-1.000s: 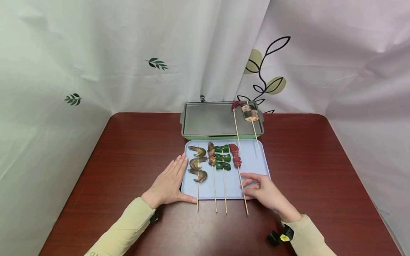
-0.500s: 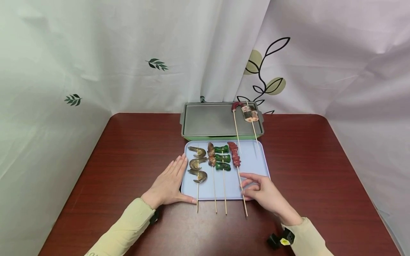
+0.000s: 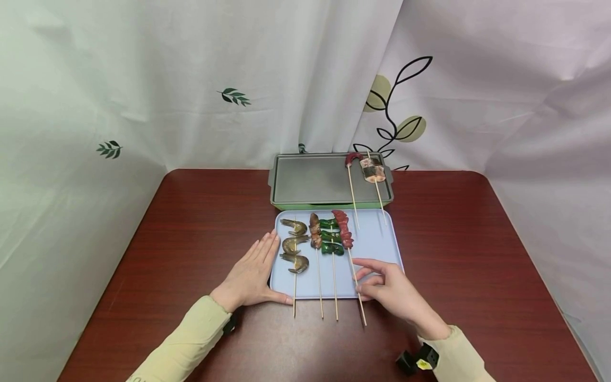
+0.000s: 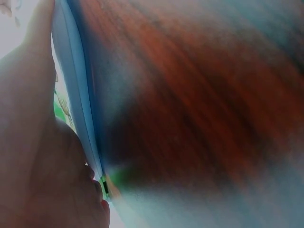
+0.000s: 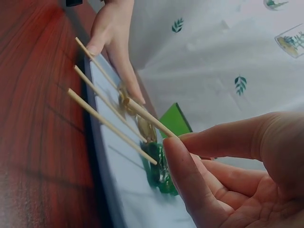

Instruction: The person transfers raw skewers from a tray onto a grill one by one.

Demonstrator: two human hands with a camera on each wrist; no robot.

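My right hand (image 3: 389,286) pinches the stick of a red meat skewer (image 3: 342,229) between thumb and forefinger. In the head view its meat overlaps the right side of a green pepper skewer (image 3: 330,236). The right wrist view shows the pinched stick (image 5: 152,118) raised above the others. My left hand (image 3: 253,270) lies straight-fingered along the left edge of a pale blue tray (image 3: 377,249), thumb at its front corner by the shrimp skewer's stick. On the tray lie that shrimp skewer (image 3: 295,245) and a brown meat skewer (image 3: 315,231).
Behind the tray stands a grey grill plate (image 3: 310,178) on a green base. A fish skewer (image 3: 373,168) and a curled dark red skewer (image 3: 352,158) lie on its right side, their sticks reaching over the tray. A patterned white curtain (image 3: 215,63) hangs behind the table (image 3: 205,212).
My right hand has shifted slightly left with the red meat skewer, whose meat now overlaps the green pepper pieces. The left hand and the tray have stayed put.
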